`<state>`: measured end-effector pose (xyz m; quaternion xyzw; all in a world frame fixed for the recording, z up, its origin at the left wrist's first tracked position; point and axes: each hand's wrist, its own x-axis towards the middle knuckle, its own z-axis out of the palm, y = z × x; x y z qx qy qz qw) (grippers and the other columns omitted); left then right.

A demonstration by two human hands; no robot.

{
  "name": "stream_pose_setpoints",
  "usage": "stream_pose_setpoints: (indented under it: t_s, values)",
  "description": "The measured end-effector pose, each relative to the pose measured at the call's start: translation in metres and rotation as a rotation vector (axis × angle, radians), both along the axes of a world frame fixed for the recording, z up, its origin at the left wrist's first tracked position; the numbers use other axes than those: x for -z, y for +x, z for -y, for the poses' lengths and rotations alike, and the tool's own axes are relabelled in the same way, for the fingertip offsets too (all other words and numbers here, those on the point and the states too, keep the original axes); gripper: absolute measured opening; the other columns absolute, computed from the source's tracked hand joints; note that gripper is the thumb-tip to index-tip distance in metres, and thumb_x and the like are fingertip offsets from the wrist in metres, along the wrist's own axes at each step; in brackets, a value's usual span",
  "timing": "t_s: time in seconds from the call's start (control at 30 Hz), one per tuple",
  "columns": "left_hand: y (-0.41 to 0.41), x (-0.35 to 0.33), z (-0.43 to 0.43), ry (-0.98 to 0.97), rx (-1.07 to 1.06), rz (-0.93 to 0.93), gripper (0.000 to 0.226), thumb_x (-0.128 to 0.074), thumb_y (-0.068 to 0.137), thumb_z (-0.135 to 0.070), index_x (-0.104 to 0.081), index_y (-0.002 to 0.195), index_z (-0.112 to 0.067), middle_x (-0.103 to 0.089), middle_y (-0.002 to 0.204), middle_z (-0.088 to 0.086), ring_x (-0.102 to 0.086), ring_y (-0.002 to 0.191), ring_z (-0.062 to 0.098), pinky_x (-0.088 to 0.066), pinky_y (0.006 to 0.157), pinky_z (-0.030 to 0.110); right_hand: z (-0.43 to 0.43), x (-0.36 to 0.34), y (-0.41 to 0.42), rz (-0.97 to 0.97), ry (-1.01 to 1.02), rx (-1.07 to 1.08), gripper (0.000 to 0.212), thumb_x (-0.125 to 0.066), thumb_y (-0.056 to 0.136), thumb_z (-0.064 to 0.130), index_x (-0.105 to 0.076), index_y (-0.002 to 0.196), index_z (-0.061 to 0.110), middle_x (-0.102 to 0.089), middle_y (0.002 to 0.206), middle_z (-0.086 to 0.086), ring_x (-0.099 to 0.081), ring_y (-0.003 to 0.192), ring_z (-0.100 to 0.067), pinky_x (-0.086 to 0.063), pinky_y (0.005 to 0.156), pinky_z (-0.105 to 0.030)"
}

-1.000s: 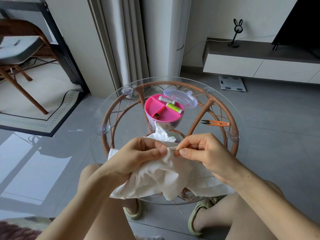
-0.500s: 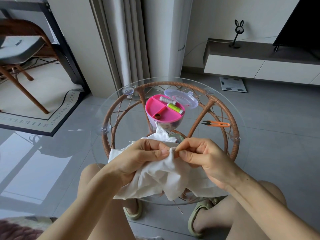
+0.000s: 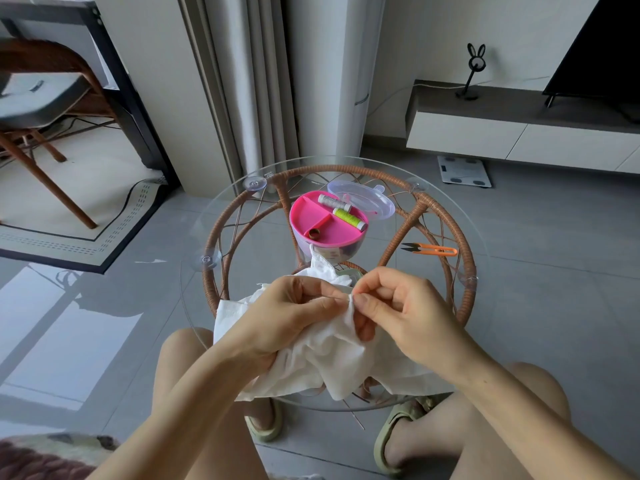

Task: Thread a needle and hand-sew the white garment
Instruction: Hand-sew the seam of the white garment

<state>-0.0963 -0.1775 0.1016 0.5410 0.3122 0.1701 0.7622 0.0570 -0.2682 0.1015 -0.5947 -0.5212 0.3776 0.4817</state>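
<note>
The white garment [image 3: 311, 355] is bunched at the near edge of the glass table [image 3: 450, 216]. One raised fold is pinched by the left hand [image 3: 287, 317] and right hand [image 3: 405, 313] alike; the needle [image 3: 334, 296], possibly a thin line between them, is barely discernible.

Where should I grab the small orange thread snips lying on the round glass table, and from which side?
Grip the small orange thread snips by the orange handle loop, coming from above on the right. They lie flat on the round glass table, black blade tips pointing left towards the pink sewing box, so the handle end is the safe one.
</note>
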Motion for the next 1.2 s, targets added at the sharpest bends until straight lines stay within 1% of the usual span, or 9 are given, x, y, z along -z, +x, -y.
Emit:
stream_pose_setpoints:
  t_s: [0.17, 0.37, 0.47, 0.6, 0.73, 0.83, 0.93, 1.03, 1.2]
  values:
    - [0.001, 0.001, 0.001, 0.005, -0.039, 0.021, 0.019, -0.070, 0.068, -0.023, -0.073, 0.076, -0.006, -0.070, 0.076, 0.017, -0.066, 0.065, 0.022, -0.055, 0.062, 0.026, 0.004, 0.000, -0.003, 0.773, 0.350, 0.186, 0.022, -0.053, 0.092, 0.036, -0.070, 0.099, 0.025, -0.071, 0.086, 0.011, -0.067, 0.074, -0.011, -0.053, 0.057, -0.031]
    - [0.003, 0.001, 0.000, 0.044, -0.026, -0.036, 0.017, -0.069, 0.071, -0.022, -0.072, 0.078, -0.007, -0.070, 0.077, 0.015, -0.066, 0.069, 0.022, -0.055, 0.065, 0.029, -0.005, 0.007, -0.004, 0.837, 0.527, 0.245, 0.023, -0.058, 0.091, 0.024, -0.073, 0.082, 0.010, -0.070, 0.107, 0.002, -0.066, 0.085, -0.021, -0.052, 0.073, -0.040]
    - [0.003, -0.006, 0.003, 0.080, -0.003, -0.048, 0.013, -0.069, 0.072, -0.023, -0.073, 0.073, -0.011, -0.070, 0.073, 0.010, -0.065, 0.065, 0.017, -0.053, 0.060, 0.023, -0.003, 0.004, -0.007, 0.646, 0.522, 0.204, 0.019, -0.056, 0.092, 0.016, -0.069, 0.081, 0.008, -0.066, 0.114, 0.000, -0.063, 0.101, -0.017, -0.044, 0.096, -0.027]
    - [0.005, -0.002, 0.002, 0.407, -0.127, -0.313, 0.012, -0.068, 0.084, -0.017, -0.072, 0.074, -0.013, -0.070, 0.069, 0.005, -0.061, 0.059, 0.011, -0.049, 0.057, 0.023, 0.012, -0.020, -0.010, 0.085, 0.511, 0.126, 0.012, -0.053, 0.094, 0.021, -0.063, 0.089, 0.019, -0.069, 0.107, 0.000, -0.064, 0.105, -0.017, -0.045, 0.091, -0.022]
    - [-0.006, 0.001, -0.001, 0.243, -0.212, -0.269, 0.016, -0.067, 0.086, -0.014, -0.071, 0.071, -0.011, -0.067, 0.066, 0.007, -0.058, 0.057, 0.014, -0.047, 0.053, 0.022, 0.021, -0.041, 0.015, -0.513, 0.356, 0.072, 0.013, -0.052, 0.086, 0.022, -0.055, 0.077, 0.013, -0.058, 0.058, -0.009, -0.055, 0.049, -0.024, -0.048, 0.056, -0.030]
    - [-0.016, -0.003, -0.008, 0.205, -0.214, -0.236, 0.019, -0.066, 0.086, -0.015, -0.074, 0.069, -0.013, -0.068, 0.067, 0.008, -0.060, 0.057, 0.014, -0.049, 0.054, 0.022, 0.011, -0.002, 0.060, -0.147, 0.117, 0.268, 0.021, -0.049, 0.094, 0.007, -0.050, 0.073, 0.009, -0.037, 0.050, 0.003, -0.030, 0.046, -0.011, -0.026, 0.047, -0.024]
    - [-0.021, -0.006, -0.012, 0.205, -0.231, -0.244, 0.019, -0.065, 0.086, -0.014, -0.075, 0.069, -0.012, -0.069, 0.068, 0.008, -0.060, 0.057, 0.015, -0.050, 0.053, 0.022, 0.000, 0.051, 0.114, 0.471, -0.117, 0.521, 0.027, -0.046, 0.096, 0.008, -0.050, 0.072, 0.021, -0.046, 0.056, 0.004, -0.045, 0.055, -0.018, -0.030, 0.052, -0.030]
    - [-0.023, -0.007, -0.013, 0.196, -0.225, -0.248, 0.020, -0.065, 0.086, -0.014, -0.075, 0.069, -0.012, -0.069, 0.068, 0.010, -0.061, 0.056, 0.016, -0.051, 0.053, 0.022, -0.001, 0.072, 0.136, 0.761, -0.325, 0.715, 0.016, -0.044, 0.096, 0.012, -0.052, 0.083, 0.015, -0.057, 0.070, -0.012, -0.057, 0.073, -0.037, -0.031, 0.058, -0.034]
    - [-0.021, -0.009, -0.012, 0.167, -0.194, -0.226, 0.021, -0.065, 0.086, -0.015, -0.074, 0.067, -0.013, -0.068, 0.067, 0.010, -0.060, 0.054, 0.015, -0.050, 0.050, 0.020, -0.011, 0.048, 0.077, 0.726, 0.167, 0.510, 0.019, -0.054, 0.089, 0.030, -0.065, 0.086, 0.015, -0.052, 0.056, 0.013, -0.045, 0.047, -0.006, -0.029, 0.042, -0.023]
